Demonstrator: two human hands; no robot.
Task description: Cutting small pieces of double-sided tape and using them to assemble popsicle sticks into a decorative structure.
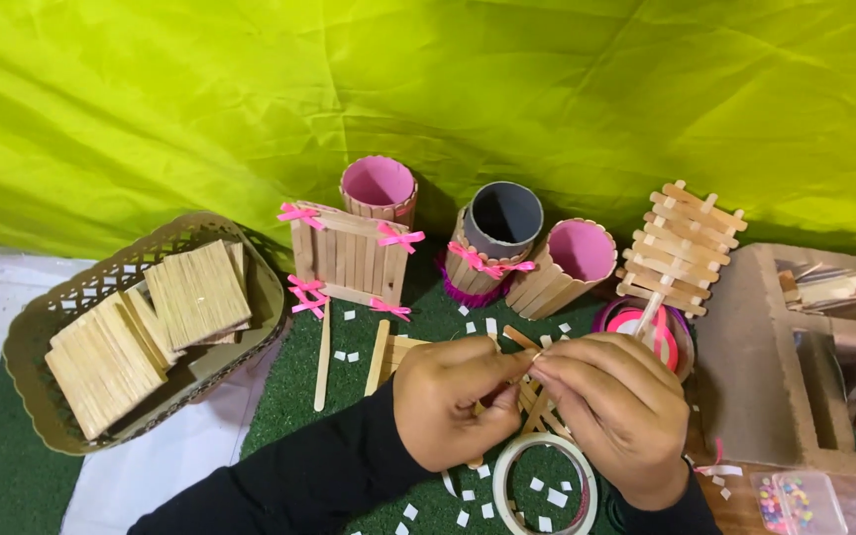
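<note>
Over the green mat, the left hand and right hand meet, fingertips pinched together on a wooden craft stick, held up just above the tape roll, seemingly for close work. Left of them, a woven basket holds stick panels; three stick-clad cups stand empty behind.

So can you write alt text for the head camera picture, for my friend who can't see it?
Two hands, the left hand and right hand, pinch a craft stick together above a tape roll on green turf. Behind stand stick-covered pen cups with pink bows, and a basket of stick panels sits at left.
</note>
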